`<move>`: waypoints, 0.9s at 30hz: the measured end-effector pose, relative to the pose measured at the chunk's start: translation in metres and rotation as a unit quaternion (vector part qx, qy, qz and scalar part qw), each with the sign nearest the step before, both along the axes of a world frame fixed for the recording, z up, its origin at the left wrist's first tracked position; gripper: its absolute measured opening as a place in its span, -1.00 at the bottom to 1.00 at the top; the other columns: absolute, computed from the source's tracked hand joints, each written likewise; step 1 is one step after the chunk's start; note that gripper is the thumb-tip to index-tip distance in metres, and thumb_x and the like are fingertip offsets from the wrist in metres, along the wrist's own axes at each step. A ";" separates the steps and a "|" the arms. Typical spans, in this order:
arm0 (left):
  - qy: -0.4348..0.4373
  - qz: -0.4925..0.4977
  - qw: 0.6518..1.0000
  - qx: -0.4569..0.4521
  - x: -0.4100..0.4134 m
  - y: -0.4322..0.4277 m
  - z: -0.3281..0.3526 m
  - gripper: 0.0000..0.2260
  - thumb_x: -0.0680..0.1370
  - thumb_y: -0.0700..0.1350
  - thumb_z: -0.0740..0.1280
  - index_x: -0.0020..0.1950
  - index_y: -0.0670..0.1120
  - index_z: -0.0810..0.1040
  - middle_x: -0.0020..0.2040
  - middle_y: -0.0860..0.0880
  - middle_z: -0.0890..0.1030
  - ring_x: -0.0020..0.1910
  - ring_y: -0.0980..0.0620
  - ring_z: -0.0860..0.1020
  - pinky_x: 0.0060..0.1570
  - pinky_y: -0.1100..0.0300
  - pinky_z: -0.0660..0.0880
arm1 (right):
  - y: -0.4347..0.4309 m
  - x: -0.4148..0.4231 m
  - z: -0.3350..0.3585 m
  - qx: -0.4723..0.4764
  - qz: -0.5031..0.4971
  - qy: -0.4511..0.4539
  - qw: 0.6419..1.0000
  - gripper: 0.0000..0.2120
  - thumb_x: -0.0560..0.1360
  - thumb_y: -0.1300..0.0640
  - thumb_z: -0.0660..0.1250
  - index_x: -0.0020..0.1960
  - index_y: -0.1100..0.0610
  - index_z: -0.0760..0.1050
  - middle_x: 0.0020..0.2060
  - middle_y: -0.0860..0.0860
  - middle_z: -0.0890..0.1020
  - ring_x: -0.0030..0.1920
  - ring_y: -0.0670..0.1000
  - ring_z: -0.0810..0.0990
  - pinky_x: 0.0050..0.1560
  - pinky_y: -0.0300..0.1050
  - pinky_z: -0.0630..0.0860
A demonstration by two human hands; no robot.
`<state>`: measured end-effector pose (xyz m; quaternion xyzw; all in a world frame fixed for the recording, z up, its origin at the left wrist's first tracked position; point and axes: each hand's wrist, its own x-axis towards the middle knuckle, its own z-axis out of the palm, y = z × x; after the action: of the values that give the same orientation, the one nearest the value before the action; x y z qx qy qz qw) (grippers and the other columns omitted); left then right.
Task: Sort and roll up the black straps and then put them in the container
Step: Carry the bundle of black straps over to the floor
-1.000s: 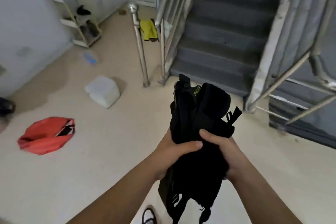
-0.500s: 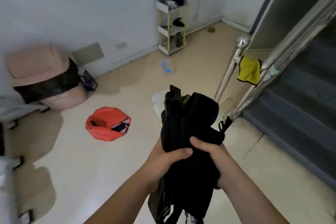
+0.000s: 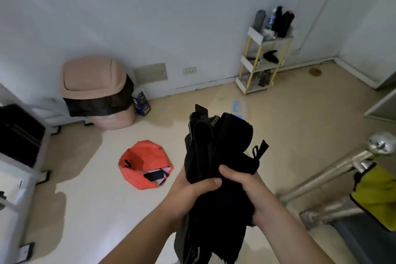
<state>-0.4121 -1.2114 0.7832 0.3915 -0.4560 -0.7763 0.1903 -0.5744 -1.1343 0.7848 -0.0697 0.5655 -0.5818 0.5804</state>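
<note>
Hands come first, low in the middle of the view: the left hand [image 3: 190, 193] and the right hand [image 3: 248, 188] meet round a thick bundle of black straps [image 3: 216, 148]. Each grip is closed tight on the bundle, thumbs lying across its front, the two thumbs nearly touching. The straps stand up above the hands in folds, with a small loop sticking out to the right, and loose ends hang down between the forearms.

Below lies a pale cream floor [image 3: 90, 210] with darker patches along its left side. Just left of the bundle, an orange pouch [image 3: 143, 161] lies open on the floor with something black showing in its mouth. At the right edge a steel handrail [image 3: 330, 171] with a ball-topped post slants across, and a yellow cloth [image 3: 377, 197] hangs from it. At the left edge stands a white unit [image 3: 15, 182] with a black front panel, cut off by the frame.

Further back, against the grey-white wall, a pink bin [image 3: 94, 79] with a swing lid and a black liner stands beside a small blue box [image 3: 141, 104]. A wall socket [image 3: 189, 70] sits low on the wall. Toward the far corner a three-tier white rack [image 3: 262, 62] with yellow posts carries dark bottles [image 3: 278, 20] on its top shelf.
</note>
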 end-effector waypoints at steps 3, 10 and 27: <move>0.016 0.018 1.000 0.016 -0.039 -0.062 -0.010 -0.45 0.51 -0.27 0.53 0.45 0.02 0.50 0.24 -0.11 0.72 0.22 -0.15 0.70 0.29 -0.14 0.60 | -0.069 -0.042 -0.004 0.007 0.013 0.028 0.999 -0.51 0.42 0.18 0.62 0.33 0.10 0.64 0.14 0.21 0.75 0.12 0.30 0.76 0.19 0.32 0.67; 0.024 -0.004 1.000 0.012 -0.151 -0.198 -0.008 -0.48 0.51 -0.26 0.53 0.41 0.05 0.52 0.21 -0.05 0.73 0.18 -0.08 0.72 0.13 0.02 0.65 | -0.197 -0.151 0.006 0.009 -0.001 0.042 0.999 -0.54 0.44 0.19 0.61 0.32 0.11 0.64 0.11 0.19 0.76 0.09 0.26 0.77 0.07 0.21 0.71; -0.022 0.116 0.992 -0.053 -0.326 -0.518 -0.030 -0.48 0.48 -0.21 0.59 0.39 0.00 0.54 0.20 -0.02 0.73 0.18 -0.03 0.71 0.18 0.04 0.65 | -0.552 -0.341 -0.022 0.011 0.112 0.031 0.993 -0.58 0.46 0.17 0.60 0.30 0.10 0.64 0.07 0.18 0.78 0.06 0.24 0.78 0.00 0.16 0.72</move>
<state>-0.7381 -1.7293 0.7534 0.4481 -0.4524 -0.7148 0.2892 -0.9154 -1.6863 0.7628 -0.1440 0.5784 -0.5042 0.6249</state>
